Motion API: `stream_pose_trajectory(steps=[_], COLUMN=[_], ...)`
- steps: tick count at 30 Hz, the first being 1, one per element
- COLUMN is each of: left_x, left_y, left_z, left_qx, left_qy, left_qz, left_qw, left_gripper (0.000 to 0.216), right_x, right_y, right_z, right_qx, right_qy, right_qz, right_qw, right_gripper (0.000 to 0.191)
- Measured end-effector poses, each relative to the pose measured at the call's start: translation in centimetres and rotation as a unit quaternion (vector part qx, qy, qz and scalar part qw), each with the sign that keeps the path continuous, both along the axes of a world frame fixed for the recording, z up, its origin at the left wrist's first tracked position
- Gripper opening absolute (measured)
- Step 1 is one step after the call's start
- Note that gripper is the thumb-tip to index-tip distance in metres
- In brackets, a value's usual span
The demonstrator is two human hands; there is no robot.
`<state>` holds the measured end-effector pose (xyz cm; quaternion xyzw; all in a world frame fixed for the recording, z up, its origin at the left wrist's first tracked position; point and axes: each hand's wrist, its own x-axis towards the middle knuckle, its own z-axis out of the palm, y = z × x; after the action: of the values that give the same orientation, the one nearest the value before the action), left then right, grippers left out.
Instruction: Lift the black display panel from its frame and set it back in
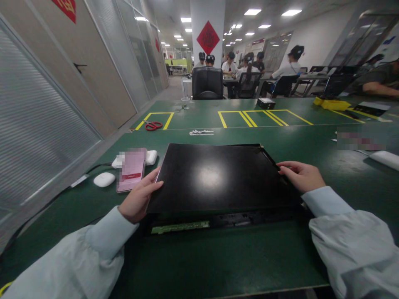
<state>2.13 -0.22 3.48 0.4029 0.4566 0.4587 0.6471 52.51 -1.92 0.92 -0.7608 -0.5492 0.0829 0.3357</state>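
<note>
A flat black glossy panel [212, 176] lies on the green table [218, 257], over a black frame whose near edge shows a green circuit strip [181, 227]. My left hand [139, 196] grips the panel's left edge, fingers curled along it. At the right edge my right hand [301, 175] holds the panel, fingers bent over the rim. Both arms wear pale sleeves.
A pink phone [131, 169] and white small devices [104, 179] lie left of the panel with a cable. Red scissors [153, 125] sit in a yellow-marked box farther back. A black chair [207, 83] and several seated people are beyond. A white object [386, 158] lies at right.
</note>
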Motion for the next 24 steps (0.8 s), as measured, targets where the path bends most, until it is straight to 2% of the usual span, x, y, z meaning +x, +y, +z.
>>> stream_pose_trajectory(steps=[6, 24], left_x=[0.5, 0.7], left_y=[-0.5, -0.6], left_z=[1.4, 1.3], left_qx=[-0.023, -0.004], left_qy=[0.002, 0.013], left_qz=[-0.007, -0.018], left_qw=[1.0, 1.0], left_gripper=[0.083, 0.081], right_x=[0.0, -0.3], right_y=[0.0, -0.1], right_z=[0.2, 0.7], right_qx=[-0.001, 0.007], right_qy=[0.004, 0.038], right_qz=[0.008, -0.01], right_qw=[1.0, 0.999], right_gripper=[0.032, 0.033])
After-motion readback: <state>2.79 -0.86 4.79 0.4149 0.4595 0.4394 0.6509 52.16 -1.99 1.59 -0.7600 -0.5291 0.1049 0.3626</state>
